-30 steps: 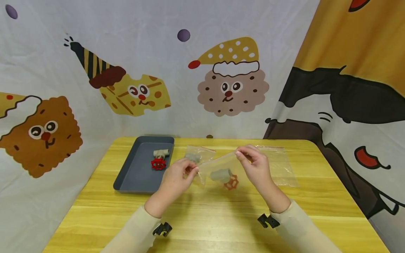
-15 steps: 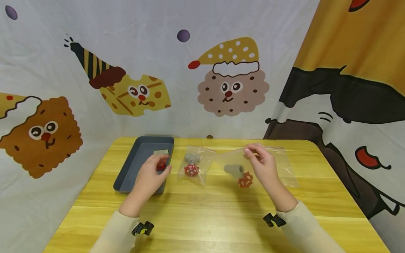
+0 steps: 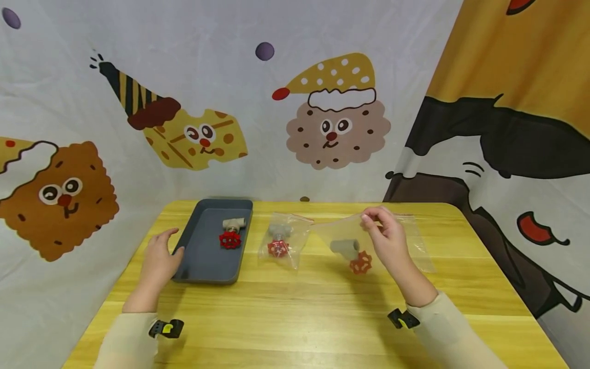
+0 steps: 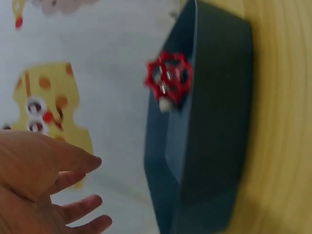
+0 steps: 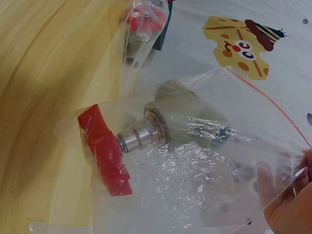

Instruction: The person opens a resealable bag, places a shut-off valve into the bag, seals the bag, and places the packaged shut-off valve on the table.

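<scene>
Right hand [image 3: 388,237] pinched a bag [image 5: 175,195] by its edge, firmness best suiting the valve [image 5: 168,126] inside; left hand [image 3: 158,262], spread, held nothing near the tray [image 3: 201,248]

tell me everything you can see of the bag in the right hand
The bag is clear, shiny, creased plastic with a red stripe along one edge. It holds a valve with grey body, metallic stem and red handwheel. The right hand pinches it near that edge. It hangs slanted, right of another filled bag; whether they touch is unclear.
</scene>
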Tool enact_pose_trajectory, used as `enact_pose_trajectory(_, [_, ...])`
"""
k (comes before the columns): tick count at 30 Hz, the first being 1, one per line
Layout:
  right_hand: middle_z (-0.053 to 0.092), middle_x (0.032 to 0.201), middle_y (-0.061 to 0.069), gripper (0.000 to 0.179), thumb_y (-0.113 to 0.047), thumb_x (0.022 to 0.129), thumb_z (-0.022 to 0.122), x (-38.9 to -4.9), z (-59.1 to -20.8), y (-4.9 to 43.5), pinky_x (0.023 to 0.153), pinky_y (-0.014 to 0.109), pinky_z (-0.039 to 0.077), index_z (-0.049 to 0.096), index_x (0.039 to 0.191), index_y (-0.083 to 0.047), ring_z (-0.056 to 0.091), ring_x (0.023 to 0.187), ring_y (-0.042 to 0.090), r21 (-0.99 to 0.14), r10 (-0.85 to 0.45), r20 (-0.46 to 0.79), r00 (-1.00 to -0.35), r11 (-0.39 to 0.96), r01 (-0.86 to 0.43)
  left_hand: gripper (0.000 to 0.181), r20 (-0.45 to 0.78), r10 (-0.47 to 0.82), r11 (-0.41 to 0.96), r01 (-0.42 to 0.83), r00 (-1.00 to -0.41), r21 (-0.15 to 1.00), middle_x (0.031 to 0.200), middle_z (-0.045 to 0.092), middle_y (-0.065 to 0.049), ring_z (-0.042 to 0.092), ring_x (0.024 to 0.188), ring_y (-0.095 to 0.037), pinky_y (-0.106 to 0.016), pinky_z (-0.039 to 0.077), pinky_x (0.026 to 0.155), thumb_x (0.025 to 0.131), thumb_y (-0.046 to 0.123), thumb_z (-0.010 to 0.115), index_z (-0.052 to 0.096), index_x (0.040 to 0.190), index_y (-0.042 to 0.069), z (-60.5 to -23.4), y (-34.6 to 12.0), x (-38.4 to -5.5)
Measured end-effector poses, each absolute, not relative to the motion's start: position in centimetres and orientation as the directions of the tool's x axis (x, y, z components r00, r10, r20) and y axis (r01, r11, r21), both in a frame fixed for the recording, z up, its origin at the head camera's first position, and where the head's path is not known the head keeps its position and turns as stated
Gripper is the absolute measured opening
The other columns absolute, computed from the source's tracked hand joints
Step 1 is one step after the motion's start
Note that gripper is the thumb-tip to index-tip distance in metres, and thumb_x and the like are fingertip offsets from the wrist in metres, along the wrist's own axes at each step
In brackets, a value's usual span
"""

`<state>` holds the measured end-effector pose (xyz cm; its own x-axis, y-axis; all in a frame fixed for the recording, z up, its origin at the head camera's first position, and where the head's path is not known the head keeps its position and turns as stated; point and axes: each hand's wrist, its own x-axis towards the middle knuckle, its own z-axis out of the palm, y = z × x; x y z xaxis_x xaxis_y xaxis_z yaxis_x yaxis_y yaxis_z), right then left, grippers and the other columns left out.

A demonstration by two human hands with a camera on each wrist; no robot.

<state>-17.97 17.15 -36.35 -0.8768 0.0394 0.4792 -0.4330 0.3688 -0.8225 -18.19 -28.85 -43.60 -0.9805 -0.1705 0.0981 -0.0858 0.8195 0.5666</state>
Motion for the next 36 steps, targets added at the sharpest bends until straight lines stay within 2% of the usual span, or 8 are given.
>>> enact_pose_trajectory(5, [0.056, 0.085, 0.018, 0.012, 0.002, 0.093, 0.055, -18.2, -36.6, 17.2, 0.069, 0.012, 0.05, 0.061, 0.093, 0.012, 0.057, 0.076, 0.01, -0.818, 0.037, 0.486, -0.873, 0.371, -0.439, 0.055, -0.039, -0.219, 0.699, -0.185, -0.975, 0.691, 0.135, 0.035, -0.037, 0.038, 0.119, -0.054, -0.056, 0.044, 0.088, 0.094, 0.007, 0.05, 0.03, 0.143, -0.007, -44.8, -31.8, -18.2])
enact_pose_trajectory(8, [0.056, 0.085, 0.018, 0.012, 0.002, 0.093, 0.055, -18.4, -36.7, 17.2, 0.068, 0.013, 0.051, 0.061, 0.093, 0.012, 0.058, 0.075, 0.01, -0.817, 0.035, 0.489, -0.871, 0.369, -0.444, 0.054, -0.131, -0.25, 0.616, -0.262, -0.959, 0.743, 0.135, 0.037, -0.034, 0.042, 0.118, -0.05, -0.038, 0.051, 0.077, 0.096, 0.008, 0.048, 0.027, 0.144, -0.006, -45.4, -33.1, -18.1])
enact_pose_trajectory(11, [0.056, 0.085, 0.018, 0.012, 0.002, 0.093, 0.055, -18.7, -36.7, 17.1, 0.067, 0.016, 0.052, 0.061, 0.094, 0.012, 0.058, 0.075, 0.009, -0.821, 0.038, 0.486, -0.873, 0.361, -0.442, 0.052, -0.194, -0.251, 0.564, -0.306, -0.948, 0.767, 0.133, 0.04, -0.034, 0.048, 0.113, -0.043, -0.022, 0.046, 0.066, 0.097, 0.011, 0.047, 0.029, 0.142, -0.008, -46.0, -34.0, -18.0])
enact_pose_trajectory(15, [0.055, 0.085, 0.017, 0.013, 0.002, 0.093, 0.055, -19.0, -36.9, 16.9, 0.066, 0.022, 0.054, 0.061, 0.094, 0.013, 0.058, 0.075, 0.008, -0.845, 0.037, 0.461, -0.887, 0.324, -0.426, 0.052, -0.257, -0.236, 0.517, -0.345, -0.937, 0.783, 0.134, 0.042, -0.034, 0.059, 0.096, -0.021, -0.018, 0.049, 0.068, 0.099, 0.016, 0.048, 0.032, 0.141, -0.009, -46.9, -34.6, -18.0])
enact_pose_trajectory(20, [0.054, 0.087, 0.015, 0.014, 0.001, 0.094, 0.052, -19.2, -37.3, 16.4, 0.068, 0.024, 0.055, 0.058, 0.096, 0.014, 0.058, 0.076, 0.006, -0.864, 0.02, 0.436, -0.9, 0.289, -0.412, 0.049, -0.273, -0.256, 0.481, -0.367, -0.927, 0.796, 0.133, 0.045, -0.029, 0.053, 0.083, 0.002, -0.02, 0.05, 0.068, 0.099, 0.018, 0.048, 0.037, 0.141, -0.006, -47.9, -34.7, -18.1])
enact_pose_trajectory(29, [0.062, 0.092, 0.028, 0.013, 0.0, 0.096, 0.049, -20.1, -40.0, 15.1, 0.069, 0.023, 0.054, 0.056, 0.1, 0.01, 0.062, 0.08, 0.01, -0.877, -0.006, 0.451, -0.893, 0.184, -0.444, 0.046, -0.275, -0.276, 0.486, -0.38, -0.921, 0.787, 0.137, 0.043, -0.029, 0.057, 0.098, -0.016, -0.021, 0.051, 0.071, 0.099, 0.022, 0.047, 0.045, 0.136, -0.006, -48.0, -34.4, -18.1])
enact_pose_trajectory(32, [0.064, 0.092, 0.028, 0.013, -0.001, 0.096, 0.049, -20.9, -41.5, 15.0, 0.067, 0.024, 0.054, 0.056, 0.101, 0.009, 0.064, 0.081, 0.01, -0.878, 0.008, 0.464, -0.886, 0.134, -0.459, 0.047, -0.286, -0.281, 0.473, -0.391, -0.916, 0.79, 0.139, 0.041, -0.029, 0.054, 0.109, -0.027, -0.024, 0.051, 0.074, 0.099, 0.023, 0.047, 0.044, 0.137, -0.006, -48.3, -34.4, -18.3])
enact_pose_trajectory(36, [0.067, 0.089, 0.02, 0.015, -0.003, 0.097, 0.049, -21.8, -42.8, 15.0, 0.067, 0.022, 0.053, 0.055, 0.1, 0.011, 0.064, 0.079, 0.007, -0.878, 0.021, 0.474, -0.88, 0.084, -0.47, 0.05, -0.303, -0.303, 0.451, -0.416, -0.903, 0.789, 0.142, 0.041, -0.026, 0.054, 0.111, -0.027, -0.023, 0.051, 0.066, 0.098, 0.028, 0.05, 0.046, 0.138, -0.001, -49.4, -35.0, -18.9])
